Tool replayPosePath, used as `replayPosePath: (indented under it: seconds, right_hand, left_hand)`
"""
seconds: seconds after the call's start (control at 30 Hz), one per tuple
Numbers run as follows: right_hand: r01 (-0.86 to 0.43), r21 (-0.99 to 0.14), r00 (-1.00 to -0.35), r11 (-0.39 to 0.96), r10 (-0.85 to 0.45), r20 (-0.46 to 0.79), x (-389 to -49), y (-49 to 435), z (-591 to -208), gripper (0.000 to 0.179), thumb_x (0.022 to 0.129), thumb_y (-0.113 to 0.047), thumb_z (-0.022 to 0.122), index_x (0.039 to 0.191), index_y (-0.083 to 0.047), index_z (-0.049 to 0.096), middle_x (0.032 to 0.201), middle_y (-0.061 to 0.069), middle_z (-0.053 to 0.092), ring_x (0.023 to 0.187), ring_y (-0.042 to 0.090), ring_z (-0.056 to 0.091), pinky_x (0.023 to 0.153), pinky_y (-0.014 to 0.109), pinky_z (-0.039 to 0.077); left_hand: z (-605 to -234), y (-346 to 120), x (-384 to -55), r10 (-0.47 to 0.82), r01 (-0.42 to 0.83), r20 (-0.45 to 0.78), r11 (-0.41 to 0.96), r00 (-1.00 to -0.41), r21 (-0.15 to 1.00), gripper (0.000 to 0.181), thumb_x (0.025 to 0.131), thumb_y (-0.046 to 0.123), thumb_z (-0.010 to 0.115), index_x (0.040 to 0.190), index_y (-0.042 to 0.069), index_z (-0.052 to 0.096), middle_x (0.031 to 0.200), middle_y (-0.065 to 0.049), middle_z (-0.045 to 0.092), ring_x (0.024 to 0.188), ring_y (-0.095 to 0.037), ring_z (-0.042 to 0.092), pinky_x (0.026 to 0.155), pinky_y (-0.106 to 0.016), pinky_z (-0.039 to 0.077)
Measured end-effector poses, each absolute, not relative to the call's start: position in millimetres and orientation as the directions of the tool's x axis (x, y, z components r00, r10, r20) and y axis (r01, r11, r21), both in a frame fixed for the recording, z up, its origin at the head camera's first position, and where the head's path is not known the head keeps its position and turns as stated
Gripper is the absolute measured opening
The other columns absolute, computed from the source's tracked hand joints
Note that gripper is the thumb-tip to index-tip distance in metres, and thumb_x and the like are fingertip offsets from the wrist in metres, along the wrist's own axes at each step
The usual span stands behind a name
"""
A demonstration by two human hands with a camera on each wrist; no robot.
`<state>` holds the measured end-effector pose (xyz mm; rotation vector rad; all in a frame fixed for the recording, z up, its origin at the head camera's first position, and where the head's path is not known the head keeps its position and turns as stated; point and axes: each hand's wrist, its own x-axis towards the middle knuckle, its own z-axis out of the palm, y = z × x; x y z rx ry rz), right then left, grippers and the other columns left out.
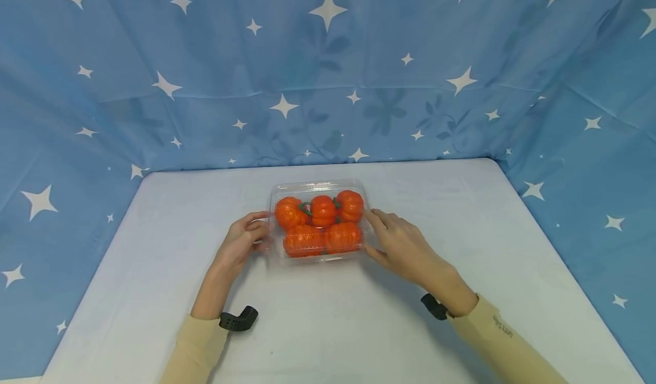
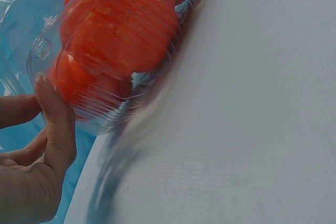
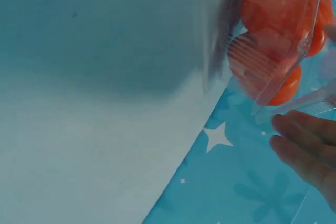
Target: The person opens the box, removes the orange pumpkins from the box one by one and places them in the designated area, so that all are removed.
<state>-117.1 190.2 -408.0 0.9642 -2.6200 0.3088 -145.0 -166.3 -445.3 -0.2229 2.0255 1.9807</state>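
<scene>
A clear plastic clamshell box (image 1: 318, 187) holds several orange-red, ribbed, pumpkin-shaped fruits (image 1: 323, 211), some with green stems. At its left side, my left hand (image 1: 242, 241) pinches the rim near the front corner. The left wrist view shows that hand's thumb (image 2: 55, 108) on the plastic and a finger behind it. My right hand (image 1: 405, 247) is at the box's right side, its fingertips right at the edge and the thumb low by the front corner. Its fingers (image 3: 304, 153) look fairly straight beside a clear plastic edge in the right wrist view.
The box is over the middle of a white-covered table (image 1: 318, 321), toward the back. A blue curtain (image 1: 230, 59) with white stars hangs behind and along both sides. Each wrist wears a black band (image 1: 238, 319) below a beige sleeve (image 1: 197, 344).
</scene>
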Motion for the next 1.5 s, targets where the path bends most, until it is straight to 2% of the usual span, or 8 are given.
replayPosePath:
  seconds: [0.13,0.37,0.57,0.7,0.83,1.03,1.33,1.5]
  right_hand:
    - [-0.667,-0.148,-0.709,0.731,-0.561,0.427,-124.9,194.5,-407.4,0.073,0.083,-0.021,0.087,0.142,0.001,0.05,0.127,0.021,0.065,0.11,0.036,0.068,0.089,0.048,0.061]
    - [-0.711,-0.23,-0.662,0.665,-0.522,0.537,-143.6,195.5,-405.9,0.056,0.084,0.007,0.077,0.136,0.003,0.056,0.131,0.023,0.061,0.116,0.04,0.063,0.098,0.053,0.055]
    - [-0.689,-0.411,-0.706,0.597,-0.427,0.565,-159.7,195.1,-401.9,0.057,0.089,0.015,0.067,0.142,-0.001,0.055,0.139,0.02,0.061,0.118,0.037,0.064,0.089,0.049,0.06]
    - [-0.636,-0.523,-0.76,0.567,-0.342,0.553,-171.5,194.1,-399.3,0.053,0.094,0.011,0.064,0.144,-0.004,0.055,0.135,0.018,0.064,0.113,0.035,0.065,0.088,0.05,0.058]
    - [-0.58,-0.619,-0.807,0.529,-0.269,0.526,-182.2,192.3,-397.4,0.043,0.099,0.002,0.062,0.142,-0.002,0.055,0.136,0.02,0.063,0.12,0.038,0.063,0.105,0.056,0.05]
    - [-0.497,-0.768,-0.868,0.404,-0.222,0.444,-199.2,185.3,-396.2,0.041,0.107,-0.009,0.052,0.148,-0.004,0.048,0.142,0.019,0.059,0.132,0.035,0.059,0.11,0.052,0.047]
    - [-0.39,-0.906,-0.906,0.162,-0.245,0.346,-223.3,179.2,-397.1,0.047,0.11,-0.008,0.045,0.156,-0.009,0.04,0.146,0.022,0.055,0.133,0.042,0.055,0.102,0.058,0.051]
    - [-0.324,-0.932,-0.926,0.16,-0.257,0.278,-227.0,180.6,-397.0,0.045,0.111,-0.015,0.045,0.156,-0.016,0.043,0.141,0.023,0.056,0.13,0.042,0.058,0.095,0.049,0.057]
  left_hand:
    - [-443.7,-168.6,-144.6,0.103,-0.325,-0.325,0.013,-0.94,0.946,0.049,0.101,0.009,0.06,0.147,-0.001,0.046,0.101,0.004,0.069,0.085,-0.008,0.06,0.069,-0.021,0.055]
    - [-443.7,-168.5,-145.5,0.111,-0.319,-0.315,-0.018,-0.942,0.948,0.051,0.1,0.009,0.062,0.146,-0.004,0.045,0.096,0.003,0.07,0.074,-0.009,0.062,0.065,-0.023,0.056]
    - [-444.5,-168.9,-146.0,0.121,-0.302,-0.296,-0.032,-0.948,0.953,0.045,0.1,0.007,0.061,0.141,-0.006,0.047,0.092,0.0,0.072,0.069,-0.01,0.061,0.063,-0.023,0.055]
    - [-443.9,-169.4,-146.9,0.116,-0.296,-0.29,-0.039,-0.95,0.954,0.041,0.1,0.006,0.058,0.139,-0.006,0.049,0.092,-0.002,0.073,0.067,-0.011,0.06,0.061,-0.023,0.054]
    - [-443.3,-169.1,-147.9,0.108,-0.31,-0.305,-0.029,-0.946,0.95,0.04,0.101,0.008,0.055,0.139,-0.003,0.051,0.088,-0.001,0.071,0.067,-0.012,0.059,0.06,-0.023,0.054]
    - [-443.0,-168.8,-148.4,0.103,-0.305,-0.303,-0.005,-0.948,0.952,0.038,0.101,0.01,0.056,0.137,-0.003,0.054,0.088,-0.001,0.069,0.066,-0.012,0.058,0.06,-0.023,0.054]
    - [-443.2,-170.5,-148.7,0.1,-0.323,-0.323,0.011,-0.941,0.946,0.035,0.101,0.011,0.054,0.134,-0.002,0.054,0.089,-0.004,0.067,0.067,-0.013,0.057,0.061,-0.024,0.053]
    - [-444.0,-172.3,-148.4,0.112,-0.325,-0.324,0.014,-0.939,0.946,0.036,0.1,0.01,0.053,0.134,-0.003,0.053,0.092,-0.007,0.066,0.066,-0.013,0.057,0.06,-0.025,0.053]
